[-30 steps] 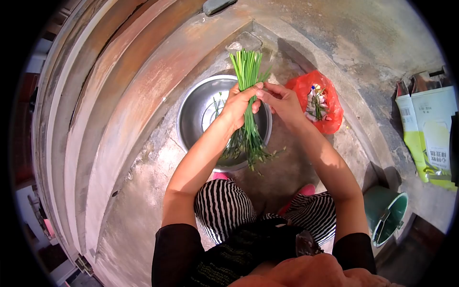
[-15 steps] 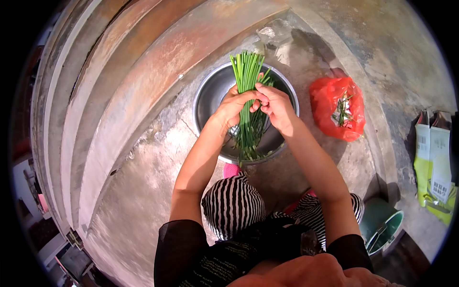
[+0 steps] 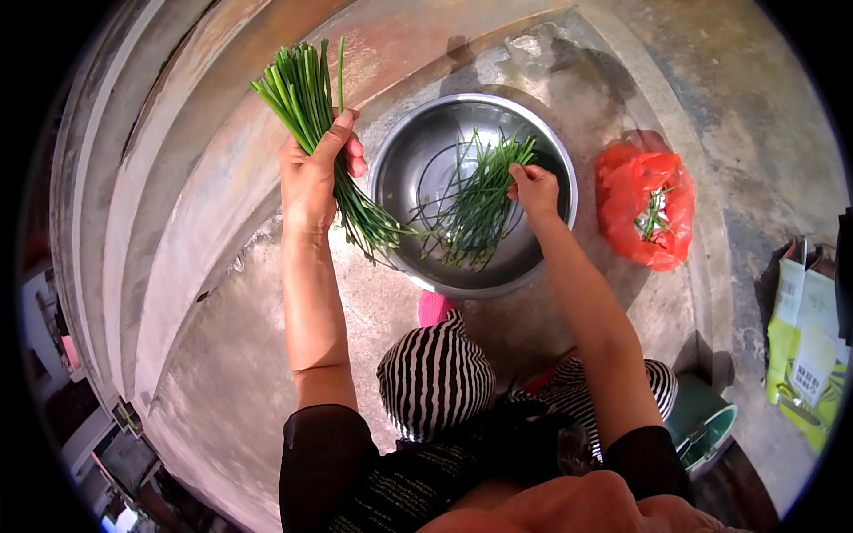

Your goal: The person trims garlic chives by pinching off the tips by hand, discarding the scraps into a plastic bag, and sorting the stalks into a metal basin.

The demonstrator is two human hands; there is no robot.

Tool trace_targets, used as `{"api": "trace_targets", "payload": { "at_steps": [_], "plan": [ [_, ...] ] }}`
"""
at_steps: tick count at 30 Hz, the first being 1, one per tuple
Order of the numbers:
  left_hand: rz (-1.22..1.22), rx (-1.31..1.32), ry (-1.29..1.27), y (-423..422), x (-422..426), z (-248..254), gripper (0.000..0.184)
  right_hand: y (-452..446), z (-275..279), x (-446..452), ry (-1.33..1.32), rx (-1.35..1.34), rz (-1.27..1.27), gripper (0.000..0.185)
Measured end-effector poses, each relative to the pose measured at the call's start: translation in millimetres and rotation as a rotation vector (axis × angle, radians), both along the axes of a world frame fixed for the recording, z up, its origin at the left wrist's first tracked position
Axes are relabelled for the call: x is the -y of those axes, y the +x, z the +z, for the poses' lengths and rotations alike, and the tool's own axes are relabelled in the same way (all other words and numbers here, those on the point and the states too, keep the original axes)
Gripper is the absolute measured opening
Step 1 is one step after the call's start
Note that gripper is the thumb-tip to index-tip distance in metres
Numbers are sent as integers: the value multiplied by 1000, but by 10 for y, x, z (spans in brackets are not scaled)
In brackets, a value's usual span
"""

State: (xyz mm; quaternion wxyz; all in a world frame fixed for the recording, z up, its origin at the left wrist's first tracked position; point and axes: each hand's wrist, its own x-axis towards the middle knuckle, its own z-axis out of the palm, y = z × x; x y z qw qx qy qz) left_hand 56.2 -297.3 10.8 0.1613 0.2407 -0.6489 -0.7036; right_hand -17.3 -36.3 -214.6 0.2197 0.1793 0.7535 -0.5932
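My left hand is wrapped round a thick bunch of garlic chives, left of the basin. The pale cut ends point up and away, and the budded tips hang down over the basin's left rim. A wide metal basin rests on the floor in front of me. Inside it lies a loose heap of chives. My right hand is over the basin's right side, thumb and fingers pinched on the upper ends of chives from that heap.
Right of the basin sits a red plastic bag with green scraps inside. A green bucket stands by my right knee. Green-and-white packages lean at the far right. Concrete steps curve along the left.
My hands, together over the basin before, have separated. The left has carried its bunch up and left, beyond the rim. The right has moved slightly right and down, onto chives now lying in the basin.
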Motion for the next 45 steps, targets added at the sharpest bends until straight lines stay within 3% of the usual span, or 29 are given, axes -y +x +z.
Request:
{"api": "trace_targets", "payload": {
  "at_steps": [3, 6, 8, 9, 11, 14, 21, 24, 28, 35, 37, 41, 43, 45],
  "plan": [
    [59, -93, -78, 46, -7, 327, 23, -12, -204, -66, 104, -21, 59, 29],
    [43, -159, -79, -63, -174, 306, 24, -79, -283, -160, 278, -242, 136, 36],
    [-38, -228, 61, -129, -286, 303, 25, -130, -198, -253, 258, -306, 191, 37],
    [-77, -259, 136, -169, -358, 297, 26, -137, -66, -311, 261, -308, 179, 37],
    [-129, -241, 227, -260, -499, 296, 25, -110, 279, -398, 296, -563, 300, 32],
    [-319, -200, 388, -384, -723, 253, 23, -54, 595, -609, 216, -492, 333, 25],
    [-761, 61, 596, -563, -1718, 210, 22, -27, 2049, -1233, -51, -430, 193, 26],
    [-929, 129, 597, -609, -2093, 206, 20, 14, 2448, -1548, -219, -481, 101, 30],
    [-1047, 217, 478, -599, -2505, 197, 23, 52, 2565, -1913, -371, -541, -34, 27],
    [-1118, 210, 285, -588, -2781, 103, 24, 186, 2496, -2381, -308, -517, -33, 16],
    [-1096, 199, 236, -602, -2785, 43, 23, 221, 2493, -2520, -171, -469, 148, 13],
    [-1103, 198, 78, -620, -2783, -13, 21, 311, 2431, -2493, 43, -517, 207, 8],
    [-1113, 185, 69, -621, -2813, 16, 21, 314, 2465, -2372, 461, -891, 145, 9],
    [-1094, 211, 108, -622, -2898, 73, 21, 284, 2436, -2317, 515, -951, 80, 9]
  ]
}}
